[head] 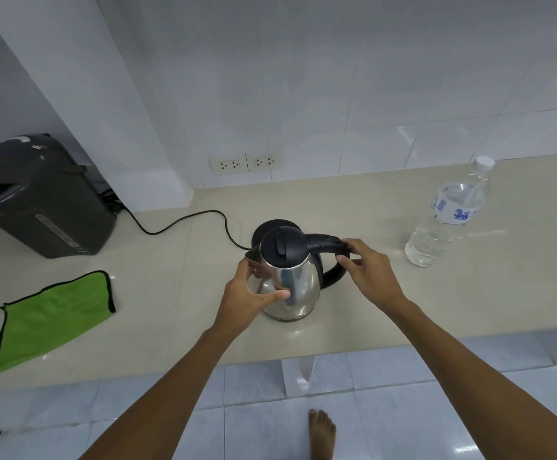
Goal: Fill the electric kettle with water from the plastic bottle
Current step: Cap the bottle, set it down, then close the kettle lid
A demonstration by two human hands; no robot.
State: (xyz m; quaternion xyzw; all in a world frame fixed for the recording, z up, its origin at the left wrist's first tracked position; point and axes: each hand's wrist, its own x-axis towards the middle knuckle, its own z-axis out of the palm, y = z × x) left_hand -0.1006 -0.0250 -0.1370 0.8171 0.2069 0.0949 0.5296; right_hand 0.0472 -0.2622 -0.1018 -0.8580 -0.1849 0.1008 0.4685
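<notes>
Head view, the only one: kettle (288, 277) sits on the counter (403, 310) just in front of its base (267, 229), apparently off it, lid (282, 244) shut. Left hand (247, 293) cups the steel body near the spout (253, 257), thumb across the front, fingers partly hidden behind, a loose wrap rather than a firm clamp as far as I can tell. Right hand (366, 273) has fingertips on the handle (333, 260), thumb under, fingers on top near the lid button; it reads as a light pinch, not a full grip. Bottle (449, 214) stands well apart to the right, cap (484, 162) on, mostly full. Risks, my read: lid and cap are both closed, so pouring can't start until both are opened; a skipped step means water over the lid and counter. Base cord (184, 220) runs toward the sockets (245, 162); whether it's plugged in I can't tell, so a spill near the base is the one to avoid. Polished steel under a loose left hand could slip if the kettle is lifted. Bottle is soft and full, so squeezing it on pickup after uncapping could slosh. Green cloth (54, 317) lies to the left, handy for spills.
</notes>
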